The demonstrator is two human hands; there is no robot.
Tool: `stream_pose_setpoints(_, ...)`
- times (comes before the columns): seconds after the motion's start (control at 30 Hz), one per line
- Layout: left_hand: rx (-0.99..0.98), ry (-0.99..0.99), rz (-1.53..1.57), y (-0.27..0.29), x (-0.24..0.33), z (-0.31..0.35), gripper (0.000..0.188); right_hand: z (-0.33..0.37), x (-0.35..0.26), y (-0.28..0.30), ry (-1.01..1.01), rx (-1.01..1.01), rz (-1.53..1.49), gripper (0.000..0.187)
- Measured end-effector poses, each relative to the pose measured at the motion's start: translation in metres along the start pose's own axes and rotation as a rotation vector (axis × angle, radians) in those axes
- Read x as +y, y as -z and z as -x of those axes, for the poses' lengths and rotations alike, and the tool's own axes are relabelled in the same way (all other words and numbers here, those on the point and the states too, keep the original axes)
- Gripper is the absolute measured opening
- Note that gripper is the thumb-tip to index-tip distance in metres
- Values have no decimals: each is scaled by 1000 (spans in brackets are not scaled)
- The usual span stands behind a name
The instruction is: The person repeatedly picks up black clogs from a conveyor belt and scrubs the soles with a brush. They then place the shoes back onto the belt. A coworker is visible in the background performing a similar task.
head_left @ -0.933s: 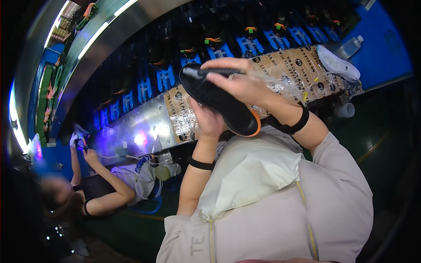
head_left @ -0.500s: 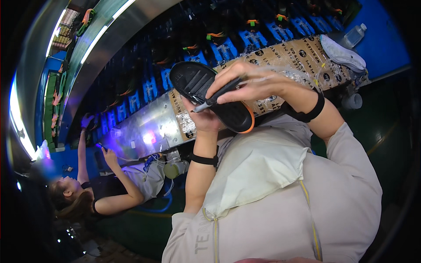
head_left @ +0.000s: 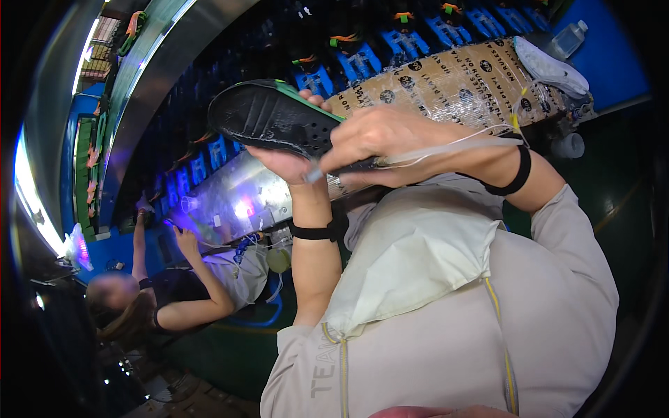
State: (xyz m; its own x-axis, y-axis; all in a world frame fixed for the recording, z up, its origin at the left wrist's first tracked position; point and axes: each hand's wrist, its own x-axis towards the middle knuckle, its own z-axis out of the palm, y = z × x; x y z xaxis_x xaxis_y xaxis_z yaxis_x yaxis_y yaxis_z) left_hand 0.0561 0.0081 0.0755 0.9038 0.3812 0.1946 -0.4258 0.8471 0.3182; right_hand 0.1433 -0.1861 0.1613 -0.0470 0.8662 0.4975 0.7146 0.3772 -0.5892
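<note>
Swung up and leftward since the earlier frame, the black sole now lies aslant on the left hand, which is cupped beneath it with fingertips curled round the far edge. Over the sole's right end, the right hand has its fingers closed round a slim dark tool; the pale, blurred tip is just off the sole's near edge, and I cannot tell whether it touches the palm. A clear tube trails right from the sole. Beyond the sole runs a bench, with blue clamps farther behind. Well right of the sole are a white shoe, a bottle and a cup; a co-worker is to its lower left.
</note>
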Motion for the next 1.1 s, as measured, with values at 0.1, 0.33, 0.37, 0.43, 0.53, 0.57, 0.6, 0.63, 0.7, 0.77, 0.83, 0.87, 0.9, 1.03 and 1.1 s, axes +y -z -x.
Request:
stream_pose_setpoints(0.1,-122,-69,56,-12,4,-3,103,3,2,-7,-104,253,-275,34)
stream_pose_setpoints(0.33,-145,-110,-51,-26,38,-16,101,-1,-10,11,-54,51,-285,24)
stream_pose_setpoints(0.37,-157,-114,-54,-28,39,-20,101,-1,-9,15,-116,71,-416,25)
stream_pose_setpoints(0.43,-242,-91,-42,-26,42,-29,104,-2,0,12,-33,167,-180,31)
stream_pose_setpoints(0.53,-294,-61,-68,-34,51,-32,108,-2,-5,21,69,-13,-54,28)
stream_pose_setpoints(0.57,-328,-44,-78,-39,51,-33,110,-2,-7,28,60,-36,-145,28)
stream_pose_setpoints(0.6,-361,-27,-89,-43,52,-35,111,-3,-6,33,50,-58,-237,28)
stream_pose_setpoints(0.63,-394,-11,-101,-46,52,-36,113,-4,-4,36,40,-81,-329,28)
stream_pose_setpoints(0.7,-439,51,-110,-49,57,-41,119,-10,-10,37,-149,123,-165,24)
stream_pose_setpoints(0.77,-434,83,-140,-56,60,-46,121,-13,-5,31,-35,39,21,23)
stream_pose_setpoints(0.83,-500,170,-216,-60,66,-51,128,-14,-14,45,-62,-81,-26,24)
stream_pose_setpoints(0.87,-508,218,-269,-62,69,-53,129,-14,-15,52,-78,-115,-110,24)
stream_pose_setpoints(0.9,-515,265,-324,-64,70,-56,130,-15,-16,56,-96,-150,-194,24)
stream_pose_setpoints(1.03,-423,248,-729,-86,68,-68,130,-15,-4,44,-71,-47,132,23)
stream_pose_setpoints(1.1,-417,174,-749,-87,59,-75,94,-14,-6,46,-27,-138,110,25)
